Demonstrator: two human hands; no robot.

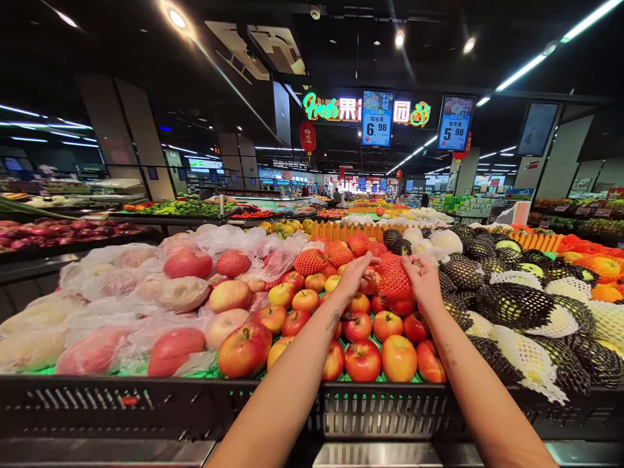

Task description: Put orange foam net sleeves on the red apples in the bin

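Note:
Both my arms reach over a fruit display. My left hand and my right hand are closed on the two sides of an apple in a red foam net, held just above a pile of loose red and yellow apples. More red-netted apples lie behind my hands. The fruit inside the held net is mostly hidden by the net and my fingers.
Large apples in plastic bags fill the left of the bin. Fruit in black and white foam nets lies on the right. A black crate rim runs along the front. Price signs hang above. Other produce stands are behind.

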